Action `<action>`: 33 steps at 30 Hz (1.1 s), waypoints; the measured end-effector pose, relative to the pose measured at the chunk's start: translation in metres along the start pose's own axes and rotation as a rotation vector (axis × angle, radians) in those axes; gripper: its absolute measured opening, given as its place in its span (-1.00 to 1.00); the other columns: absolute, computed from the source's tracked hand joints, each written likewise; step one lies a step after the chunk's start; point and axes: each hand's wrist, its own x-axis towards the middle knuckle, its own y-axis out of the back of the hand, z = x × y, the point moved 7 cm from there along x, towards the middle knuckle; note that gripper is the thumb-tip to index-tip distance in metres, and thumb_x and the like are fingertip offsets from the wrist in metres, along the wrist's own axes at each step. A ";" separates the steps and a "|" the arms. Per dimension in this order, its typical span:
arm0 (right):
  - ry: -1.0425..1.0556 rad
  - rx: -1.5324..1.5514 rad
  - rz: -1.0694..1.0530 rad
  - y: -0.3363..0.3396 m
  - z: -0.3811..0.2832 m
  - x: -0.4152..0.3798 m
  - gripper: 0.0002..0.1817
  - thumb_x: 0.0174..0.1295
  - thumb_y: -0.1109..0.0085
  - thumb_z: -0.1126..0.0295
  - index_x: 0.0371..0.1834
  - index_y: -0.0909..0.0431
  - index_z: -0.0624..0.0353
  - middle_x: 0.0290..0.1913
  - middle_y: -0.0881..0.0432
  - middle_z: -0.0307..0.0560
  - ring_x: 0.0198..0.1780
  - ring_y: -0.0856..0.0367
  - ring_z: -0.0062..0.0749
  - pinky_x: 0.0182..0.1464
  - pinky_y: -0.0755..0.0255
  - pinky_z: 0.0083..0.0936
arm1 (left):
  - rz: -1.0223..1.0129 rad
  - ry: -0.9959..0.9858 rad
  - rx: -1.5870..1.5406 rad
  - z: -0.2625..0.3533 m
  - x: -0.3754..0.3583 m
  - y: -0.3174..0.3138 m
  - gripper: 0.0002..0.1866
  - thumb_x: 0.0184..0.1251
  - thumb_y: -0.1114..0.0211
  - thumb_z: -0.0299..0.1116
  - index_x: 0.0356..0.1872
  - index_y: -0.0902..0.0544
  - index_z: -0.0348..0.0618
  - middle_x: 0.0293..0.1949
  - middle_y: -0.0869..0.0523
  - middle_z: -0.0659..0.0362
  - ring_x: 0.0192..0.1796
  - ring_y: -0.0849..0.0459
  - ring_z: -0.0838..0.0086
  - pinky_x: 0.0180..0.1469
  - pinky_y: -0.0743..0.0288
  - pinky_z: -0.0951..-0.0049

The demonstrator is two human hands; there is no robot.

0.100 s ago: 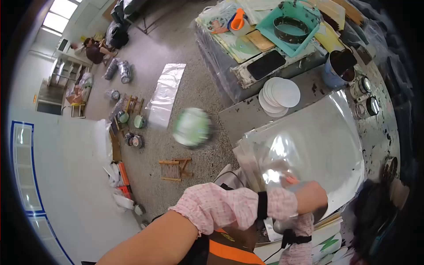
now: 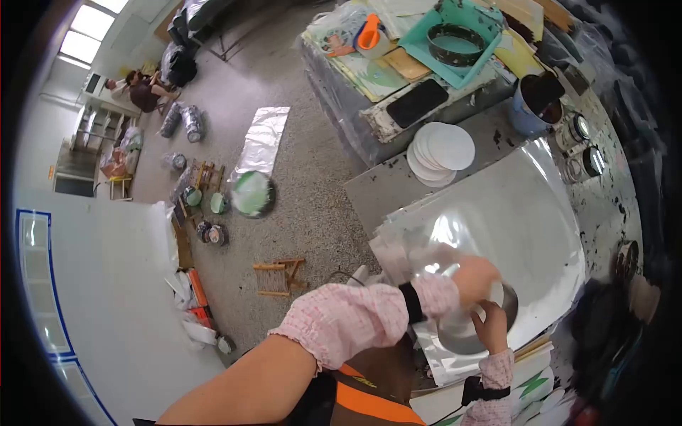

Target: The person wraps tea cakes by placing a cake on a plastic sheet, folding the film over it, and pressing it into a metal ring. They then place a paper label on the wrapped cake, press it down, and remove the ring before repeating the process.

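Left hand: the left hand (image 2: 474,280) is over the near part of the sheet stack (image 2: 522,213), above the metal dish (image 2: 460,339); its fingers are blurred, so I cannot tell whether they are spread or pinching.
Right hand: the right hand (image 2: 491,328) is at the dish's side, its fingers bent with the tips close together, just beside the left hand; what they pinch, if anything, I cannot tell.
Metal dish: round and shiny, at the sheet stack's near edge, partly hidden by both hands.
Sheet stack: glossy, clear sheets lying flat on the table (image 2: 369,197).
White discs: the white discs (image 2: 446,150) overlap in a pile just beyond the sheet stack.
Phone: the phone (image 2: 418,103) lies farther from the sheet stack than the discs.
Bucket and jars: the blue bucket (image 2: 531,117) and glass jars (image 2: 572,132) stand near the sheet stack's far right corner.
Tray: the teal tray (image 2: 425,51), well beyond the sheet stack, holds a dark ring (image 2: 456,58).
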 end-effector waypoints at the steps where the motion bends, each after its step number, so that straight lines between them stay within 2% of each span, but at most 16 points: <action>1: 0.128 -0.029 0.193 0.003 -0.010 -0.011 -0.49 0.14 -0.38 0.34 0.18 -0.56 0.19 0.14 -0.61 0.15 0.28 -0.46 0.08 0.36 -0.32 -0.15 | -0.082 0.151 0.002 -0.035 -0.003 -0.001 -0.81 0.06 -0.34 -0.34 -0.31 -0.77 -0.16 -0.39 -0.76 -0.02 -0.25 -0.76 0.14 -0.15 -0.60 0.24; 2: 0.239 -0.065 0.386 0.006 -0.024 -0.032 -0.47 0.12 -0.40 0.35 0.20 -0.54 0.19 0.17 -0.59 0.13 0.30 -0.44 0.11 0.37 -0.29 -0.07 | -0.137 0.198 -0.145 -0.052 -0.010 0.009 -0.81 0.12 -0.36 -0.33 -0.28 -0.78 -0.17 -0.37 -0.77 0.00 -0.28 -0.76 0.16 -0.15 -0.60 0.25; 3: 0.194 -0.049 0.493 0.011 -0.039 -0.055 -0.38 0.04 -0.45 0.35 0.24 -0.53 0.18 0.25 -0.54 0.11 0.39 -0.36 0.18 0.43 -0.21 -0.01 | -0.204 0.247 -0.309 -0.066 -0.021 0.018 -0.81 0.17 -0.38 -0.32 -0.26 -0.78 -0.18 -0.35 -0.78 0.01 -0.30 -0.76 0.18 -0.14 -0.60 0.25; 4: 0.157 -0.119 0.507 0.009 -0.037 -0.069 -0.21 -0.07 -0.57 0.23 0.31 -0.49 0.15 0.42 -0.36 0.15 0.48 -0.21 0.21 0.46 -0.17 0.04 | -0.308 0.246 -0.418 -0.091 -0.024 0.018 -0.80 0.25 -0.39 -0.29 -0.23 -0.78 -0.18 -0.31 -0.80 0.04 -0.30 -0.76 0.24 -0.14 -0.59 0.30; 5: 0.073 -0.090 0.533 0.007 -0.035 -0.085 -0.13 -0.15 -0.61 0.18 0.33 -0.47 0.12 0.47 -0.26 0.21 0.51 -0.14 0.25 0.47 -0.15 0.04 | -0.354 0.275 -0.355 -0.107 -0.025 0.036 -0.82 0.27 -0.36 -0.30 -0.25 -0.77 -0.16 -0.28 -0.77 0.06 -0.23 -0.74 0.26 -0.12 -0.58 0.30; 8: -0.086 0.193 0.532 -0.026 -0.018 -0.117 0.08 -0.32 -0.70 0.09 0.43 -0.40 -0.01 0.56 0.02 0.42 0.57 0.01 0.33 0.48 -0.12 0.04 | -0.667 -0.175 0.328 -0.145 -0.038 0.077 -0.89 0.15 -0.42 -0.26 -0.44 -0.72 -0.01 -0.21 -0.67 0.20 -0.07 -0.61 0.22 -0.09 -0.53 0.18; 9: -0.068 0.174 0.515 -0.038 -0.024 -0.118 -0.09 -0.24 -0.69 0.15 0.31 -0.51 0.02 0.54 0.00 0.47 0.56 0.00 0.36 0.47 -0.13 0.05 | -0.926 -0.272 0.335 -0.141 -0.046 0.084 -0.89 0.08 -0.46 -0.29 -0.49 -0.69 0.00 -0.17 -0.65 0.24 0.00 -0.58 0.26 -0.05 -0.51 0.22; 11: -0.088 0.203 0.599 -0.063 -0.023 -0.114 -0.26 -0.20 -0.67 0.19 0.13 -0.58 0.07 0.53 -0.02 0.47 0.56 -0.01 0.37 0.47 -0.14 0.04 | -0.871 -0.436 0.352 -0.137 -0.055 0.088 -0.87 0.04 -0.49 -0.29 -0.50 -0.70 -0.03 -0.22 -0.65 0.25 -0.02 -0.58 0.25 0.01 -0.51 0.26; 12: -0.089 0.212 0.644 -0.067 -0.022 -0.111 -0.35 -0.17 -0.67 0.21 0.05 -0.62 0.10 0.52 -0.03 0.47 0.55 -0.01 0.37 0.47 -0.14 0.04 | -0.895 -0.401 0.289 -0.142 -0.056 0.085 -0.87 0.05 -0.49 -0.29 -0.49 -0.70 -0.04 -0.24 -0.66 0.25 -0.02 -0.58 0.25 0.03 -0.51 0.26; 13: -0.099 0.203 0.712 -0.062 -0.022 -0.107 -0.53 -0.21 -0.66 0.33 -0.20 -0.63 0.12 0.51 -0.08 0.35 0.48 -0.19 0.24 0.43 -0.23 -0.04 | -0.918 -0.361 0.234 -0.148 -0.055 0.083 -0.86 0.05 -0.49 -0.28 -0.49 -0.70 -0.05 -0.26 -0.66 0.24 -0.02 -0.58 0.25 0.04 -0.50 0.25; 17: -0.129 0.356 0.744 -0.066 -0.009 -0.100 -0.58 -0.18 -0.62 0.40 -0.24 -0.61 0.12 0.50 -0.11 0.31 0.43 -0.30 0.20 0.41 -0.27 -0.06 | -0.928 -0.264 0.175 -0.151 -0.055 0.085 -0.86 0.08 -0.47 -0.28 -0.46 -0.72 -0.09 -0.30 -0.68 0.24 -0.04 -0.59 0.24 0.06 -0.50 0.25; 20: -0.126 0.419 0.776 -0.066 -0.011 -0.098 -0.60 -0.17 -0.61 0.41 -0.26 -0.60 0.13 0.50 -0.12 0.31 0.39 -0.36 0.19 0.39 -0.30 -0.07 | -0.929 -0.303 0.194 -0.152 -0.056 0.083 -0.86 0.10 -0.45 -0.28 -0.45 -0.73 -0.11 -0.28 -0.70 0.22 -0.06 -0.60 0.23 0.06 -0.50 0.24; 23: -0.110 0.430 0.813 -0.064 -0.016 -0.098 -0.61 -0.16 -0.61 0.41 -0.27 -0.60 0.14 0.50 -0.12 0.34 0.39 -0.37 0.20 0.37 -0.34 -0.09 | -1.056 -0.352 0.381 -0.145 -0.058 0.075 -0.86 0.12 -0.44 -0.25 -0.44 -0.72 -0.07 -0.27 -0.68 0.22 -0.03 -0.60 0.24 0.07 -0.50 0.21; 26: -0.109 0.426 0.840 -0.063 -0.015 -0.092 -0.63 -0.14 -0.60 0.40 -0.28 -0.60 0.15 0.51 -0.10 0.41 0.40 -0.36 0.24 0.35 -0.36 -0.11 | -0.416 -0.364 0.202 -0.073 -0.009 0.122 -0.85 0.04 -0.50 -0.32 -0.42 -0.69 -0.07 -0.28 -0.68 0.22 -0.05 -0.60 0.24 0.07 -0.50 0.22; 29: -0.131 0.505 0.818 -0.066 -0.017 -0.098 -0.62 -0.16 -0.61 0.40 -0.30 -0.58 0.15 0.51 -0.09 0.42 0.39 -0.37 0.26 0.31 -0.40 -0.11 | -0.703 -0.191 0.161 -0.103 -0.024 0.113 -0.80 -0.02 -0.54 -0.36 -0.41 -0.66 -0.07 -0.29 -0.67 0.23 -0.04 -0.60 0.26 0.06 -0.51 0.23; 33: -0.085 0.534 0.815 -0.059 -0.024 -0.114 -0.60 -0.19 -0.65 0.36 -0.34 -0.57 0.14 0.50 -0.12 0.42 0.38 -0.40 0.26 0.28 -0.44 -0.14 | -0.946 -0.236 0.123 -0.144 -0.053 0.081 -0.80 0.02 -0.52 -0.33 -0.38 -0.67 -0.09 -0.30 -0.67 0.23 -0.03 -0.60 0.25 0.03 -0.52 0.26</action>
